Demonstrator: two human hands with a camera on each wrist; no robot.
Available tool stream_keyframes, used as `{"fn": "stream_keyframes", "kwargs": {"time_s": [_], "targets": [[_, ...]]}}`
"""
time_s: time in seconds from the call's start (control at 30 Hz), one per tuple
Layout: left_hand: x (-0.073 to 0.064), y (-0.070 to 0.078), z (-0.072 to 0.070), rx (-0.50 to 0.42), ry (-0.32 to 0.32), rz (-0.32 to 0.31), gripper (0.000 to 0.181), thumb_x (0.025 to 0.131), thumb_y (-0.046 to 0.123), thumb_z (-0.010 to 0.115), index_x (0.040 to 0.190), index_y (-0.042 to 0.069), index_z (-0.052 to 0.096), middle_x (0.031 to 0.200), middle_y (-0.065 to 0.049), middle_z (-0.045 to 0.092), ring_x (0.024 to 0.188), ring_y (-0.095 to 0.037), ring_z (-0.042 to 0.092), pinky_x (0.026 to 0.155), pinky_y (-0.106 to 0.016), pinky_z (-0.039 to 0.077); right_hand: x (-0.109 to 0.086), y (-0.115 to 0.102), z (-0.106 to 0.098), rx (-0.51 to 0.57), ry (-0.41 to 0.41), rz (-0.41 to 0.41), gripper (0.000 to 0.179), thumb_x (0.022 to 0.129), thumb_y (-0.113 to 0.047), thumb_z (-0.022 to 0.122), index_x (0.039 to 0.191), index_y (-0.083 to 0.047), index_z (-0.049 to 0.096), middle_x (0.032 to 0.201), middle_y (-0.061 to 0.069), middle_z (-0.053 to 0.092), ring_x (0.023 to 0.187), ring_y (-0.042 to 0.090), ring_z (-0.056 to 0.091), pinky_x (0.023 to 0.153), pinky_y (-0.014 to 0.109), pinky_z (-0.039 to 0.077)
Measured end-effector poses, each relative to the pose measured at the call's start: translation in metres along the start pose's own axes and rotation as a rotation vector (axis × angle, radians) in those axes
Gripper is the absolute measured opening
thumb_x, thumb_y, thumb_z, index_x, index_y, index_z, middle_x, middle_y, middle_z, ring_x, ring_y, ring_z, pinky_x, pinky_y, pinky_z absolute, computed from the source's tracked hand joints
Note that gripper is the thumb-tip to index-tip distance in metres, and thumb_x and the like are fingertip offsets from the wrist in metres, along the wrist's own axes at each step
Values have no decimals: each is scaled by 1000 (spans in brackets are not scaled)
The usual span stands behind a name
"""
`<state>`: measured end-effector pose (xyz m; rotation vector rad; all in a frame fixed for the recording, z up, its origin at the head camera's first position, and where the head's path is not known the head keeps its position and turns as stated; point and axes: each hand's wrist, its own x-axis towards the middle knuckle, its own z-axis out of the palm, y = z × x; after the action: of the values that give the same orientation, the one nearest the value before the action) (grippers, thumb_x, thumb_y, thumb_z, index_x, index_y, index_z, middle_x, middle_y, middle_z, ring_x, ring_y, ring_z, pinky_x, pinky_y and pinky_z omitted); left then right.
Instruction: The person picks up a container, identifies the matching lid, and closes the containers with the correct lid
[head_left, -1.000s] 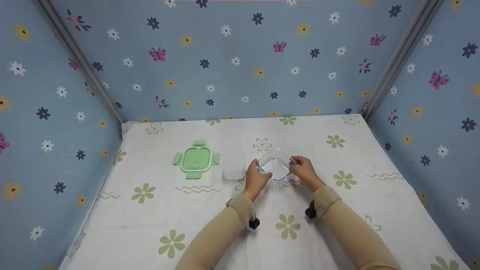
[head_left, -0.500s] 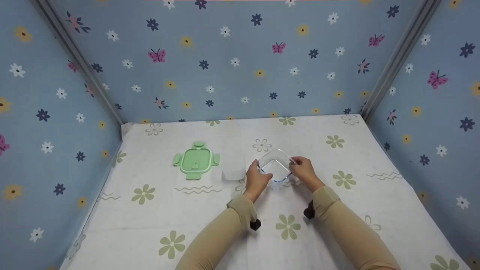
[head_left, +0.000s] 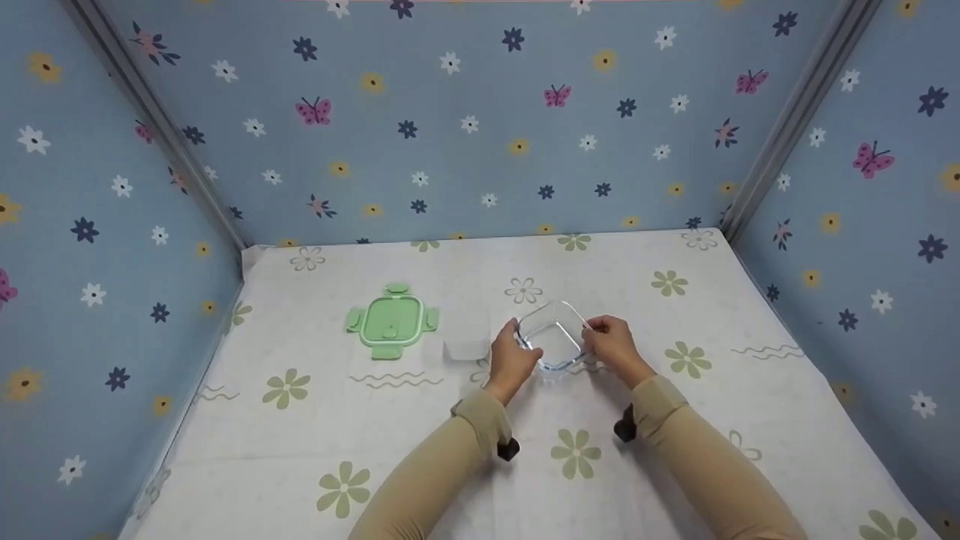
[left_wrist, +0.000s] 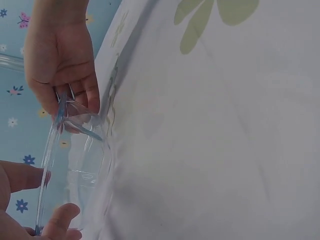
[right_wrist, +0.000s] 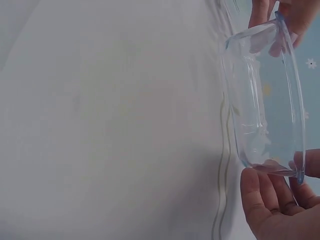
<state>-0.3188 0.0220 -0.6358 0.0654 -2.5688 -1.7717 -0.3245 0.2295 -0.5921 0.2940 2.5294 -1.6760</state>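
Between my two hands is a clear square glass container, its open top facing up and a corner toward me. My left hand grips its left side, thumb over the rim. On the right side, my right hand pinches the rim with its thumb and fingers. In the left wrist view, the glass wall shows between the left fingertips below and the right hand above. The right wrist view shows the right fingers under the container's side, close above the cloth.
A green lid with side flaps lies flat on the table left of the hands. Between lid and left hand stands a whitish box-like object, hard to make out against the flowered white cloth. Blue patterned walls enclose the table.
The glass container has turned slightly and shifted a little toward me. My right hand has moved slightly right with its rim; my left hand stays nearly in place.
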Motion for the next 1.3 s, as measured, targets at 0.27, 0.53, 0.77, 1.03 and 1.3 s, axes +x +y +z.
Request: {"fn": "stream_keyframes", "kwargs": {"time_s": [0.27, 0.53, 0.77, 1.03, 1.3], "targets": [[-12, 18, -14, -20, -34, -8, 82, 86, -3, 76, 162, -13, 46, 166, -35, 55, 160, -52, 50, 134, -54, 44, -4, 1, -8, -49, -43, -7, 21, 104, -10, 67, 119, 5, 68, 98, 3, 66, 90, 13, 60, 73, 20, 51], [4, -17, -4, 44, -52, 7, 81, 83, 0, 79, 159, -9, 53, 159, -30, 64, 148, -46, 65, 122, -48, 58, -11, 3, -14, -22, -98, -8, 15, 101, -7, 70, 111, 4, 66, 93, 1, 66, 83, 11, 63, 68, 19, 56], [-32, 37, -31, 62, -95, -1, 79, 87, -3, 75, 160, -12, 49, 163, -32, 60, 154, -48, 59, 131, -52, 49, -13, 4, -16, -19, -113, 12, 10, 100, -6, 72, 105, -1, 66, 90, -1, 64, 77, 11, 61, 64, 21, 56], [-42, 45, -41, 91, -123, -12, 78, 91, -3, 73, 164, -11, 45, 166, -31, 57, 157, -47, 56, 133, -52, 46, -20, 2, -19, 6, -201, 48, 12, 101, -7, 75, 105, -4, 64, 93, 0, 65, 82, 13, 64, 69, 23, 62], [-35, 22, -46, 83, -171, -7, 78, 88, 0, 75, 162, -9, 50, 162, -31, 60, 146, -49, 65, 124, -54, 56, -29, 1, -21, -15, -279, 49, 15, 100, -7, 77, 105, -6, 63, 97, 1, 61, 86, 15, 67, 74, 26, 65]]}}
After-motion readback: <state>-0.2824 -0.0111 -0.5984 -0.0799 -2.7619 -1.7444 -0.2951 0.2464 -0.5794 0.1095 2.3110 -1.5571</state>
